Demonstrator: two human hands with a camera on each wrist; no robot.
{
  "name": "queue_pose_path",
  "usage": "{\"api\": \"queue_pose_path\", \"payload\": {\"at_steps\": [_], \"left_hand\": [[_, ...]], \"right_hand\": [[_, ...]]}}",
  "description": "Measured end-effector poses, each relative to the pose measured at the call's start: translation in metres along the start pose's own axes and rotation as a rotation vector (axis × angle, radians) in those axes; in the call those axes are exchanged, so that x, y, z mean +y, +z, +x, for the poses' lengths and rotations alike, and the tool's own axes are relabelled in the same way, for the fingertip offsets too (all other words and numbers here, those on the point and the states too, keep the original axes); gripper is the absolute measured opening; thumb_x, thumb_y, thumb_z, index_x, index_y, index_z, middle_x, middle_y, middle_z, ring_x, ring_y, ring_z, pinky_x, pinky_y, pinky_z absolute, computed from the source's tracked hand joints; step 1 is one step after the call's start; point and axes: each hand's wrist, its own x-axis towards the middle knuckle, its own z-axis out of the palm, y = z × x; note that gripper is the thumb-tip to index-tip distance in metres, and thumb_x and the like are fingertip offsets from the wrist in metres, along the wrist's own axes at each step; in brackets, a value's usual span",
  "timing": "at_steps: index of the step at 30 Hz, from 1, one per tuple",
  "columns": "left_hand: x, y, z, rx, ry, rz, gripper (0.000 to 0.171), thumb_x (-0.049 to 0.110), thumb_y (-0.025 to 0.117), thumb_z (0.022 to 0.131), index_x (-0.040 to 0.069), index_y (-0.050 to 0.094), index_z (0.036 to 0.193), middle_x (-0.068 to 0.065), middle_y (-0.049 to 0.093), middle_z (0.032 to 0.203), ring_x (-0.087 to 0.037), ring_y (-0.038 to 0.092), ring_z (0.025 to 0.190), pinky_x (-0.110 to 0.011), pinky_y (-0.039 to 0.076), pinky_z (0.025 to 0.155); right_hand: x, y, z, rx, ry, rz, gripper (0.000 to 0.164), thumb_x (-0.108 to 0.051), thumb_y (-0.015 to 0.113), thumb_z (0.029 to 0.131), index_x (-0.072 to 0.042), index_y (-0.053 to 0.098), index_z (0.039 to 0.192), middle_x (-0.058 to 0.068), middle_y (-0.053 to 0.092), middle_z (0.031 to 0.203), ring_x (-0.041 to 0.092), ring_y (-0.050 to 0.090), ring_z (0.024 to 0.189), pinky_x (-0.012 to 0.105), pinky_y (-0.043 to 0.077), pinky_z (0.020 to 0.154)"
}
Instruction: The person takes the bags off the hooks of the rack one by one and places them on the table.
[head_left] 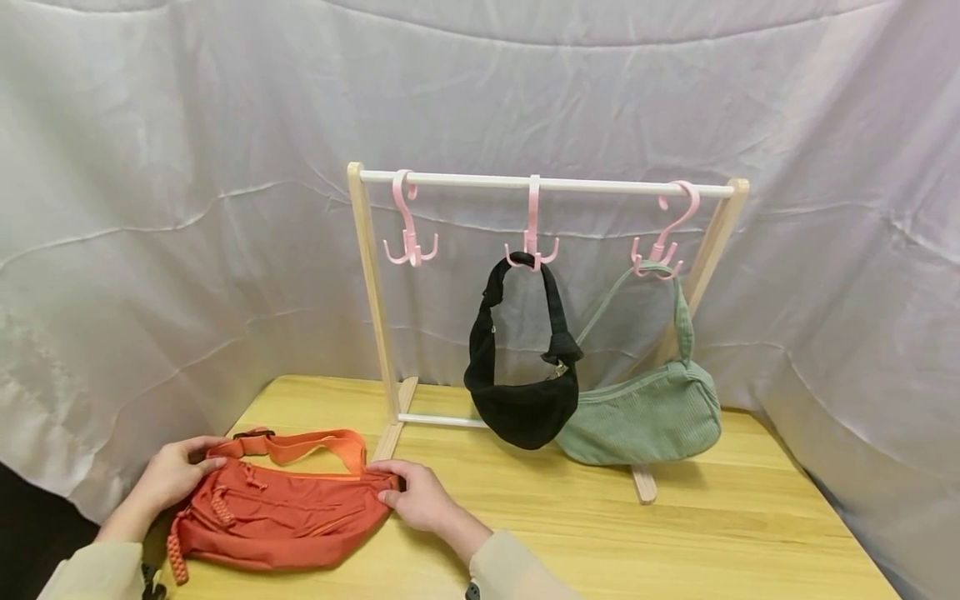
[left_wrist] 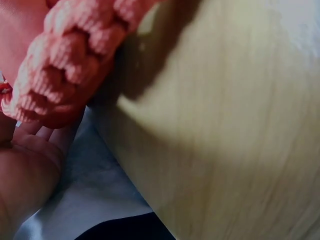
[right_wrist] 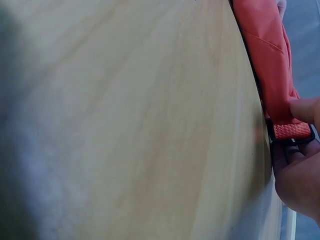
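An orange-red waist bag [head_left: 285, 521] with a lighter orange strap [head_left: 322, 446] lies at the front left of the table in the head view. My left hand [head_left: 174, 473] grips its upper left corner, thumb on top, near a black buckle [head_left: 255, 433]. With thumb above and fingers beneath, my right hand [head_left: 420, 496] pinches the bag's right end. In the right wrist view that end carries a webbing loop [right_wrist: 292, 131] through a dark ring, beside the right hand [right_wrist: 300, 175]. A braided orange pull cord [left_wrist: 75, 55] hangs close to the left hand [left_wrist: 30, 165] in the left wrist view.
Behind the bag stands a wooden rack with a white rail [head_left: 480, 180]. Pink hooks hang from it: the left hook [head_left: 409, 242] bare, the middle one holding a black bag [head_left: 528, 412], the right one a green corduroy bag [head_left: 645, 417]. Grey curtains [head_left: 187, 208] surround the table [head_left: 720, 517].
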Motion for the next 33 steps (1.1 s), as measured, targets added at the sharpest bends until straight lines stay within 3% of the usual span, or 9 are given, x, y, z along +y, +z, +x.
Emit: {"api": "queue_pose_path", "payload": {"at_steps": [5, 9, 14, 24, 33], "left_hand": [[0.001, 0.002, -0.001, -0.015, 0.001, 0.001, 0.033, 0.010, 0.074, 0.095, -0.012, 0.068, 0.119, -0.035, 0.068, 0.112, -0.051, 0.064, 0.105, -0.055, 0.053, 0.084], [0.004, 0.001, -0.001, -0.013, -0.004, -0.004, 0.037, 0.011, 0.073, 0.096, -0.013, 0.065, 0.124, -0.039, 0.066, 0.116, -0.057, 0.061, 0.109, -0.062, 0.051, 0.087], [0.008, 0.000, -0.004, 0.013, 0.008, 0.010, 0.042, 0.012, 0.074, 0.096, -0.013, 0.063, 0.128, -0.042, 0.062, 0.122, -0.062, 0.057, 0.114, -0.067, 0.048, 0.091], [0.023, 0.000, -0.013, 0.065, 0.020, 0.011, 0.052, 0.018, 0.077, 0.096, -0.012, 0.059, 0.134, -0.041, 0.059, 0.129, -0.063, 0.053, 0.120, -0.069, 0.045, 0.093], [0.042, 0.000, -0.026, 0.073, -0.017, -0.018, 0.058, 0.024, 0.075, 0.097, -0.008, 0.055, 0.141, -0.044, 0.051, 0.137, -0.064, 0.052, 0.120, -0.071, 0.046, 0.091]], "right_hand": [[0.001, 0.000, -0.001, 0.013, 0.004, -0.001, 0.040, -0.002, 0.076, 0.092, -0.020, 0.075, 0.128, -0.002, 0.072, 0.126, 0.008, 0.062, 0.116, 0.025, 0.048, 0.100], [0.001, -0.002, -0.001, 0.029, -0.010, -0.001, 0.040, -0.001, 0.076, 0.091, -0.017, 0.075, 0.127, -0.001, 0.072, 0.124, 0.006, 0.062, 0.109, 0.023, 0.050, 0.094], [0.000, -0.004, -0.002, 0.036, -0.020, 0.006, 0.041, -0.001, 0.076, 0.091, -0.013, 0.074, 0.130, 0.001, 0.072, 0.123, 0.001, 0.059, 0.099, 0.021, 0.051, 0.088], [-0.004, -0.009, -0.007, 0.042, -0.035, 0.059, 0.039, -0.002, 0.075, 0.092, -0.011, 0.074, 0.130, 0.005, 0.071, 0.124, 0.004, 0.061, 0.095, 0.020, 0.053, 0.084], [-0.009, -0.017, -0.015, 0.062, -0.067, 0.066, 0.040, -0.004, 0.073, 0.093, -0.012, 0.073, 0.132, 0.005, 0.069, 0.133, 0.017, 0.063, 0.123, 0.030, 0.054, 0.100]]}}
